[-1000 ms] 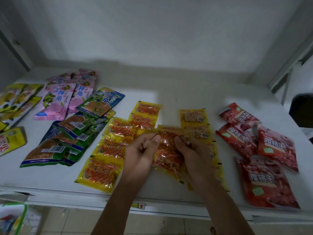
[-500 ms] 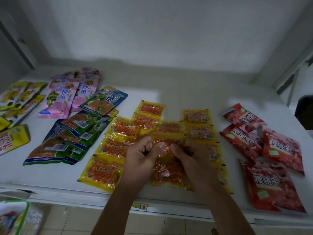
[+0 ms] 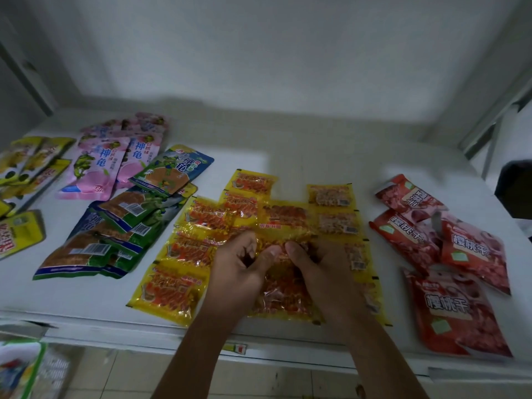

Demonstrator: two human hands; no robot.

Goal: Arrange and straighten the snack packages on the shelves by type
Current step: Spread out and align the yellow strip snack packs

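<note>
Both hands, left hand [image 3: 239,272] and right hand [image 3: 322,272], pinch one yellow snack packet [image 3: 283,295] between curled fingers; red packets [image 3: 454,254] lie off right.

We pinch a yellow snack packet [image 3: 283,286] with our left hand [image 3: 239,272] and right hand [image 3: 325,272] on the white shelf [image 3: 302,151], red packets [image 3: 449,283] just right.

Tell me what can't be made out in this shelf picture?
- Head view: the middle of the yellow packet is covered by the left hand and right hand holding it.
- Yellow bags at far left are cut off by the frame edge.
- Dark object at far right is cut off and blurred.
</note>
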